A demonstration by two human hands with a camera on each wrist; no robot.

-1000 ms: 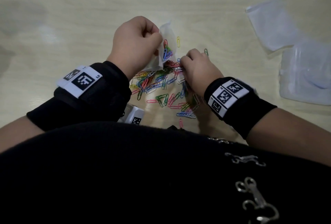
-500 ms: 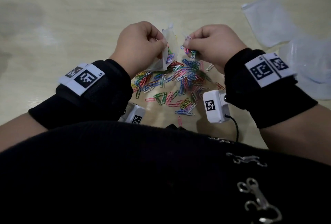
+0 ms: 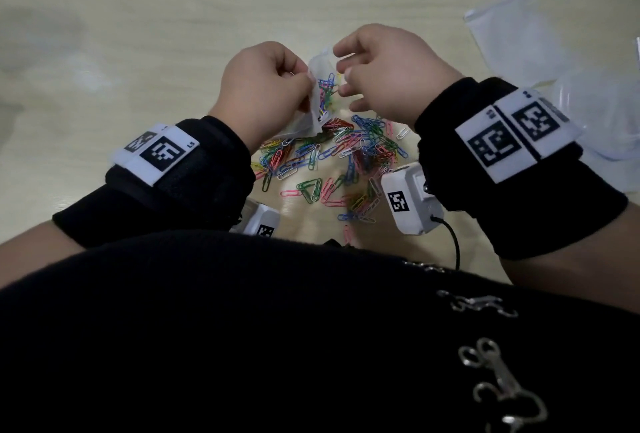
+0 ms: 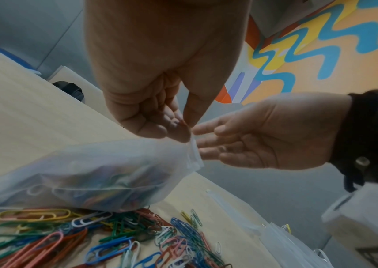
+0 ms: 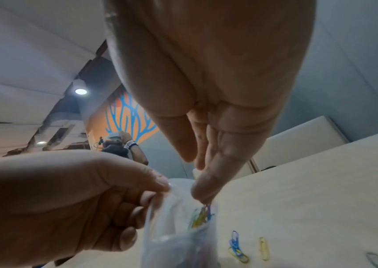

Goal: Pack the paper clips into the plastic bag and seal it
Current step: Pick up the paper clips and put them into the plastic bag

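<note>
the head view alone shows the whole layout: the plastic bag (image 3: 317,100) held up between both hands at 12 o'clock of the loose paper clips (image 3: 332,159), which lie spread on the bench (image 3: 138,17), with spare empty bags (image 3: 512,41) off at 2 o'clock. only the left wrist view shows how full the bag (image 4: 87,174) is: a thick coloured mass sags in its lower end, just above the loose pile (image 4: 114,241). only the right wrist view looks into the bag's mouth (image 5: 183,208), where a few clips (image 5: 203,215) sit just under the right fingertips.

the left hand (image 3: 263,86) is curled, its thumb and fingers pinching the bag's top edge; the left wrist view shows that pinch at the sealing strip (image 4: 193,152). the right hand (image 3: 391,76) is loosely spread, fingers nearly straight and pointing into the mouth from 3 o'clock. in the left wrist view its palm (image 4: 275,137) is bare. whether its fingertips (image 5: 203,186) touch the clips below them cannot be told.
</note>
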